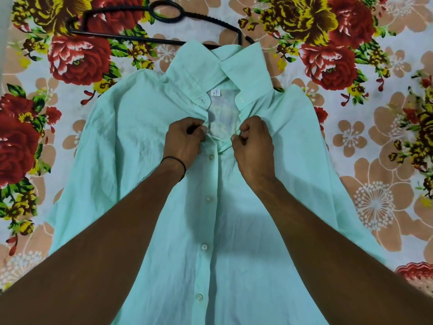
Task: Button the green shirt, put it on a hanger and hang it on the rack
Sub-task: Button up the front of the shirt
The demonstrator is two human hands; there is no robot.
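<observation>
Both hands, left (185, 139) and right (251, 143), grip the wrinkled mint-green shirt's (140, 160) open upper placket.

The shirt (150, 141) lies face up on a flowered bedsheet (375, 141), filling the middle of the frame, collar toward the top. At centre, the left hand (184, 137) pinches one front edge below the collar and the right hand (254, 141) pinches the other. Lower buttons (204, 247) are fastened. A black hanger (131, 24) lies at upper left, touching the collar.
</observation>
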